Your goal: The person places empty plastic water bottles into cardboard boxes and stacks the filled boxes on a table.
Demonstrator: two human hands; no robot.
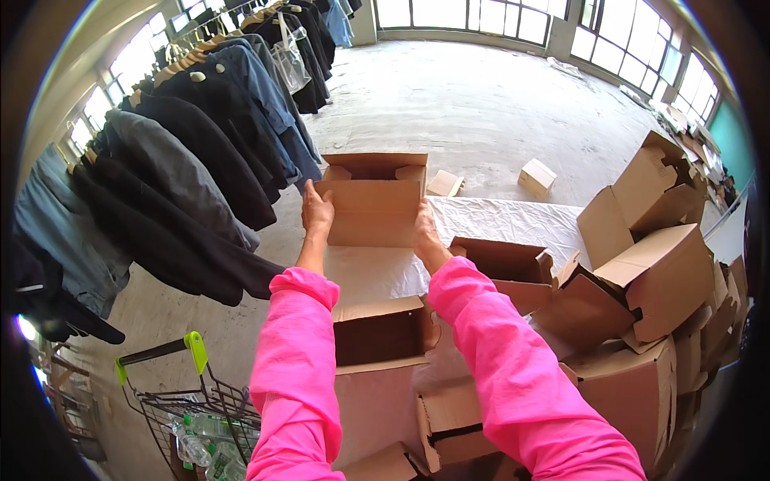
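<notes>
Between my two hands is an open brown cardboard box [374,212], over the far end of a table covered with white cloth [513,223]. My left hand [318,210] grips its left side, and my right hand [427,232] grips the right side. Its top flaps stand up and the inside looks dark. Nearer to me, below my forearms, another open cardboard box [381,367] sits on the cloth. A third open box [513,295] lies just right of my right wrist. Both my arms wear bright pink sleeves.
Several cardboard boxes [662,268] are piled along the right. Dark and blue garments [192,152] hang from a rack on the left. A shopping cart [196,393] with plastic bottles stands at lower left. Two small boxes [536,178] lie on the concrete floor [465,96] beyond the table.
</notes>
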